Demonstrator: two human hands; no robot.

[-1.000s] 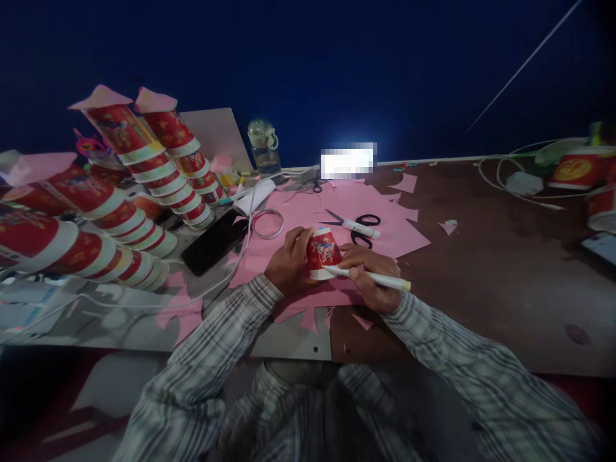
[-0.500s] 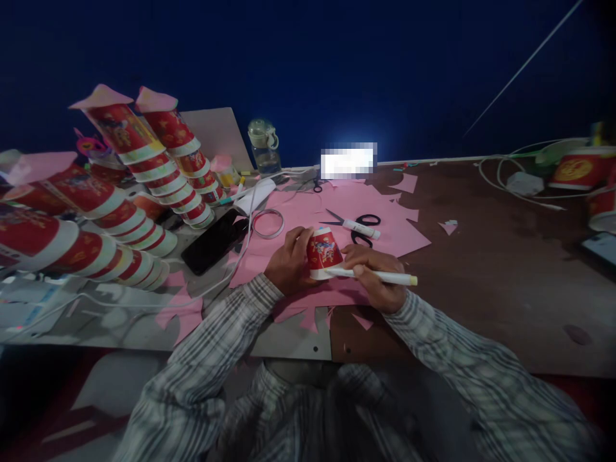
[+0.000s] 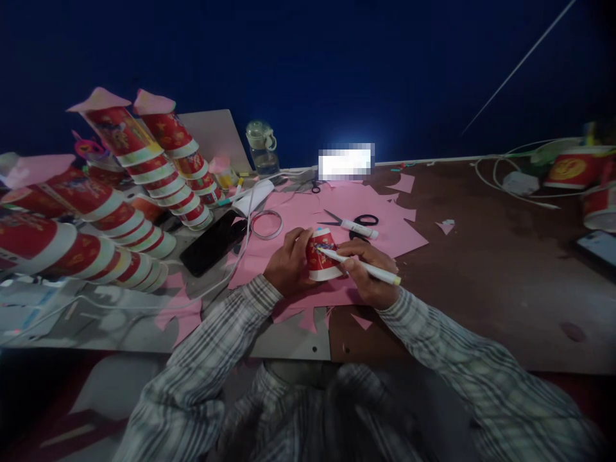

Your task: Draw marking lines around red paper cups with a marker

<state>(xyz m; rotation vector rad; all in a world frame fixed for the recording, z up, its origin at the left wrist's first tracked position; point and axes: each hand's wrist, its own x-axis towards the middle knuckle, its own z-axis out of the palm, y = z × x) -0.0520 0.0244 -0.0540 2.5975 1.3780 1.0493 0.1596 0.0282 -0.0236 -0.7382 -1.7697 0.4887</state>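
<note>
My left hand (image 3: 291, 262) is closed round the left side of a red paper cup (image 3: 317, 262), which is upside down with its white rim at the bottom. In my right hand (image 3: 369, 274) is a white marker pen (image 3: 373, 272) with a yellow end, its tip at the printed picture on the cup's upper part. Under both hands lies pink paper (image 3: 298, 199). Just beyond the cup are black-handled scissors (image 3: 366, 220), with a white stick (image 3: 359, 229), perhaps a glue stick, lying across them.
Towers of stacked red cups (image 3: 156, 179) with pink cone tops stand at the left. A black phone (image 3: 212, 247), a tape roll (image 3: 266, 224) and a white cable (image 3: 243, 253) lie nearer. A water bottle (image 3: 264, 151) is at the back; a red cup (image 3: 570, 168) and cables are far right.
My right hand has swung the marker so that its tip moved from the cup's white rim up to the printed red part. The left hand still holds the cup.
</note>
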